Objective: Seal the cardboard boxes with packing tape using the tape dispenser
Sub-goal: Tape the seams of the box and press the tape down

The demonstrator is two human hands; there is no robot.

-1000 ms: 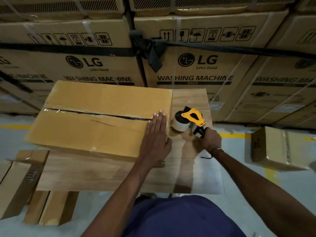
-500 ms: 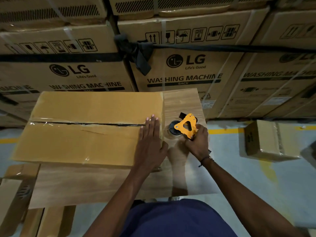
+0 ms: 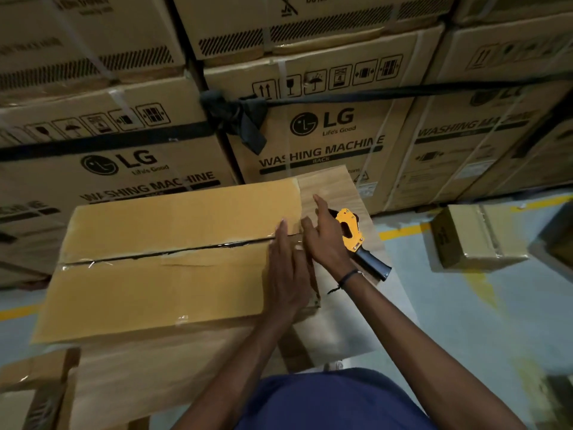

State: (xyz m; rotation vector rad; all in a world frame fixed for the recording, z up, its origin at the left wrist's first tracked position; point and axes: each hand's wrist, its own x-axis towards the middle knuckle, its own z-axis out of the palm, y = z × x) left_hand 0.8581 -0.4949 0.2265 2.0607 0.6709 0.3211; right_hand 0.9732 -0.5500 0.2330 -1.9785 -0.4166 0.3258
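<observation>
A brown cardboard box [image 3: 155,290] lies on a wooden table [image 3: 356,321]. Its top flaps meet in a dark seam [image 3: 173,252] that runs left to right, with clear tape at the left end. My left hand [image 3: 286,274] rests flat on the right end of the box top, holding nothing. Just to its right, my right hand [image 3: 325,243] hovers at the box's right edge with its fingers spread. Behind that hand the yellow tape dispenser [image 3: 352,234] lies on the table, its dark handle [image 3: 372,265] free and pointing toward me. The tape roll is hidden by my right hand.
Tall stacked washing machine cartons [image 3: 325,135], bound by a black strap, stand right behind the table. A small sealed box [image 3: 474,240] sits on the grey floor to the right, near a yellow floor line. Flattened cardboard [image 3: 31,383] lies at the lower left.
My right hand has let go of the dispenser's handle, and the dispenser now lies on the table. That hand moved left to the box's edge with fingers spread. My left hand stayed on the box.
</observation>
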